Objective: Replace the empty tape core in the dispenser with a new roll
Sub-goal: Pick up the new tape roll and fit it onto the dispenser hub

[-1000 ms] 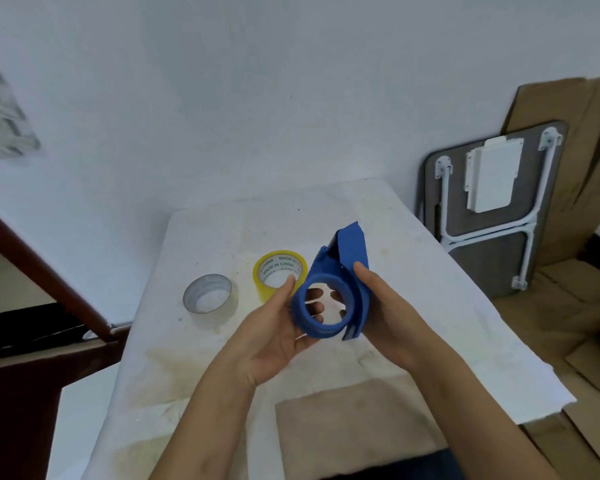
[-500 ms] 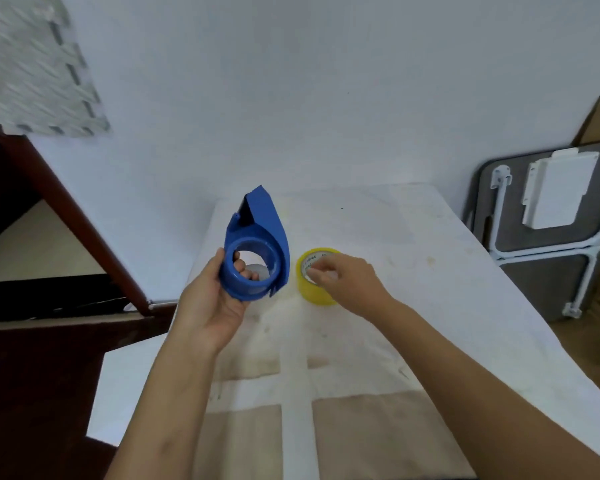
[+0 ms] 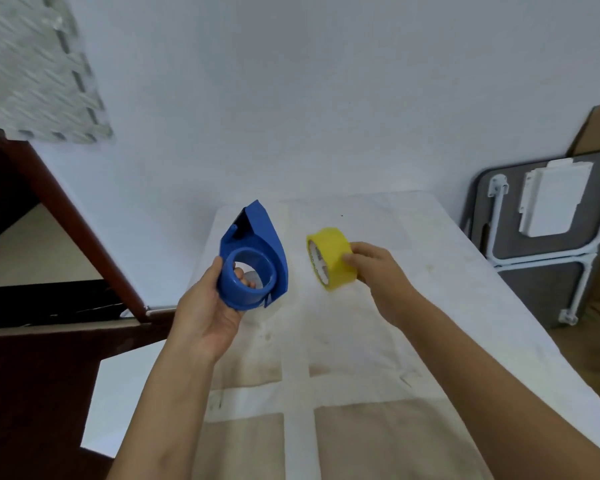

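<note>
Halfway: left hand [image 3: 207, 313] clamps blue dispenser [image 3: 253, 256], hub bare (old core already out). Right hand [image 3: 378, 271] pinches yellow roll [image 3: 331, 258] aloft just beside it; seating & threading remain.

Both bare forearms reach forward from the lower edge of the view. The left hand [image 3: 207, 306] is palm-up, its thumb against the rim of what it grips and fingertips curled through the opening (only their tips show). The right hand [image 3: 378, 271], knuckles up, pinches its load at the fingertips.
</note>
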